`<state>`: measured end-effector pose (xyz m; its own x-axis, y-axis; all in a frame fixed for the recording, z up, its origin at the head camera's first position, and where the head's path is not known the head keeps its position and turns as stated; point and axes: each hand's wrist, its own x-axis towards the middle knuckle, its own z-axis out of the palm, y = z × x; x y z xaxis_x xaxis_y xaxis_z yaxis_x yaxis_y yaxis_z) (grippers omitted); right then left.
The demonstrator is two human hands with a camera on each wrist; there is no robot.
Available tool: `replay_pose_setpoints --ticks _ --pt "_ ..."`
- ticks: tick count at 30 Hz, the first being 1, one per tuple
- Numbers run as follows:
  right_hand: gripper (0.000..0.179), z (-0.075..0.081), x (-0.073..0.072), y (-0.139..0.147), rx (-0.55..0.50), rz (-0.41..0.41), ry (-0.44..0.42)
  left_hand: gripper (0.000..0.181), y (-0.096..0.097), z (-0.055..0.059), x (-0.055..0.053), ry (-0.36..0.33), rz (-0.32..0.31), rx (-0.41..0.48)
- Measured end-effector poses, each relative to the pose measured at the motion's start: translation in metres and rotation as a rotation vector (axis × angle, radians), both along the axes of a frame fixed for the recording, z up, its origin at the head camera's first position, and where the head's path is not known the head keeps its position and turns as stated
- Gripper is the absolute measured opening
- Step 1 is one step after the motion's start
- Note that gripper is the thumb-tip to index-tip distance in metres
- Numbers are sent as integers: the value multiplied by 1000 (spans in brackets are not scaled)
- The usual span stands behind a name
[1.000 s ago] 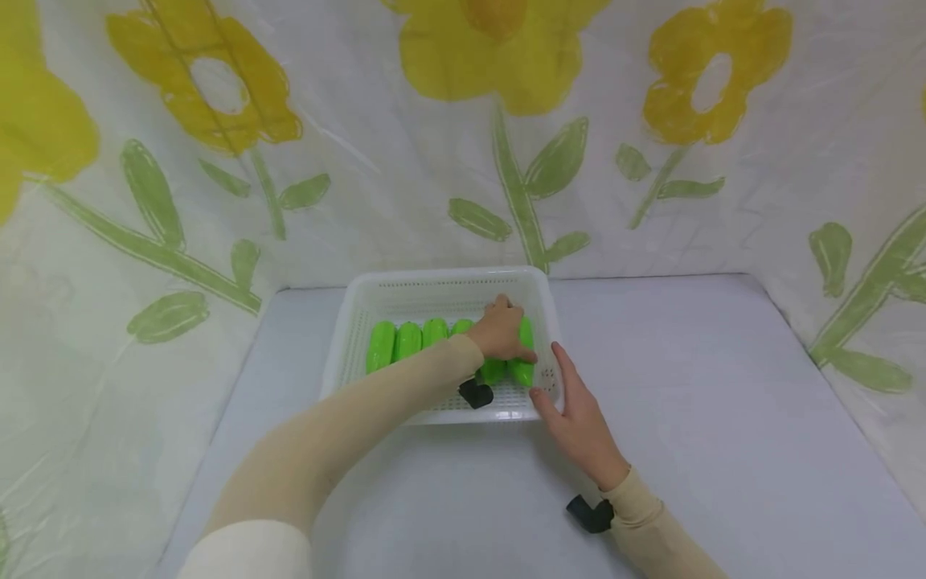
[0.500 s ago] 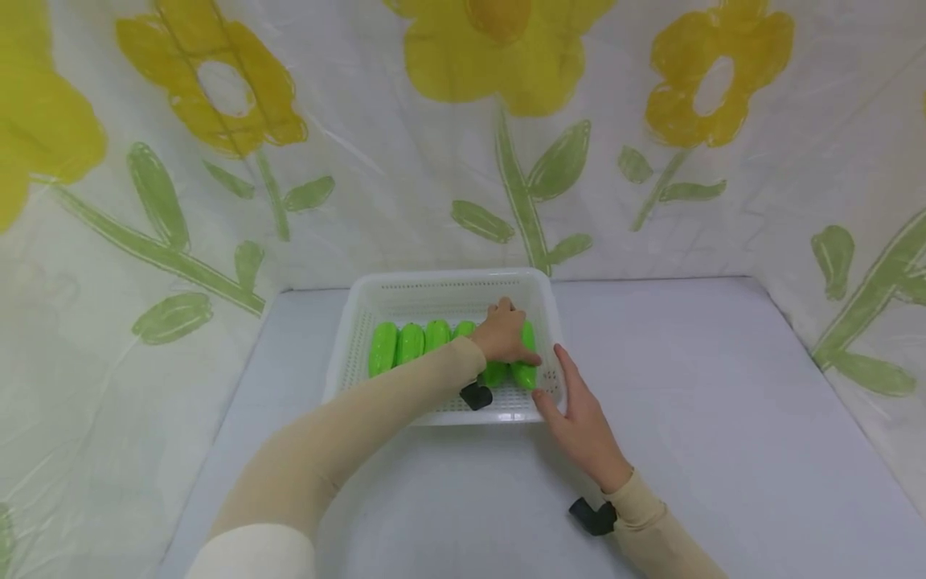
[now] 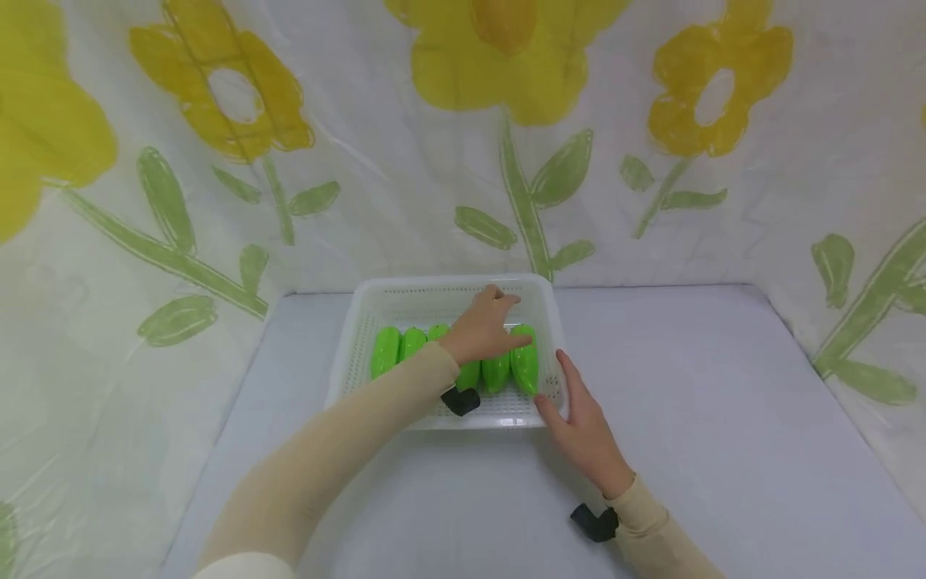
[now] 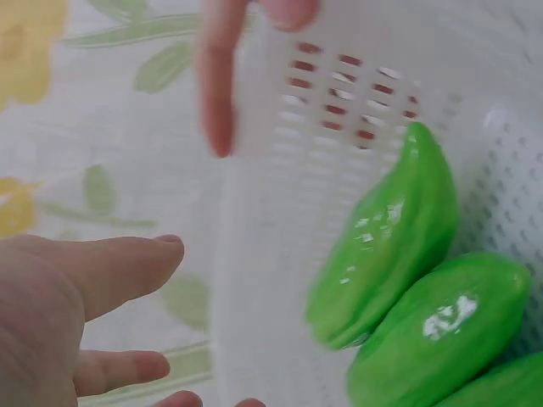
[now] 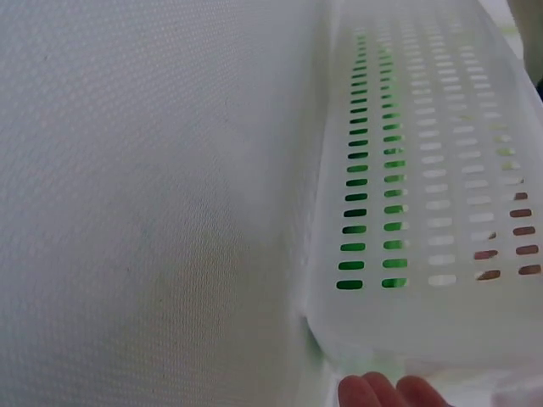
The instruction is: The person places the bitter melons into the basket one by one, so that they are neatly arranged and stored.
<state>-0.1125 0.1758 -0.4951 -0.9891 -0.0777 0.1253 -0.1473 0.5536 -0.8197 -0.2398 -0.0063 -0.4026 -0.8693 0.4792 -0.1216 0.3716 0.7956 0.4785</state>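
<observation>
A white perforated plastic basket [image 3: 452,281] holds several glossy green cucumber-like vegetables [image 3: 387,351] in a side-by-side row. My left hand [image 3: 481,328] hovers over the right part of the row, thumb and fingers spread, nothing between them. Its forearm hides some of the row. Below the thumb lies the rightmost green vegetable [image 3: 524,368]; the left wrist view shows its pointed tip [image 4: 416,140] apart from the fingers. My right hand [image 3: 587,434] holds the basket's near right corner, thumb at the front rim and fingers along the outer right side. In the right wrist view only fingertips [image 5: 386,392] show.
The basket stands on a pale tabletop [image 3: 694,402] near its back edge. Behind it hangs a white curtain [image 3: 405,177] with yellow flowers, also covering both sides. A dark wrist strap piece [image 3: 595,523] sits on the right sleeve.
My left hand has let go of the rightmost green vegetable, lifted and shifted left with fingers spreading. The right hand stays at the basket corner. The head view has tilted slightly.
</observation>
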Motion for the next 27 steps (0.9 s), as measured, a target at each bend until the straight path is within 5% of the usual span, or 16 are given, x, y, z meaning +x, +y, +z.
replay_pose_setpoints --ticks 12,21,27 --pt "77 0 1 -1 8 -3 3 67 -81 34 58 164 160 210" --pt "77 0 2 -1 10 -1 3 64 -114 29 91 277 172 311" --pt "77 -1 2 -2 9 1 6 62 -127 22 109 290 198 344"
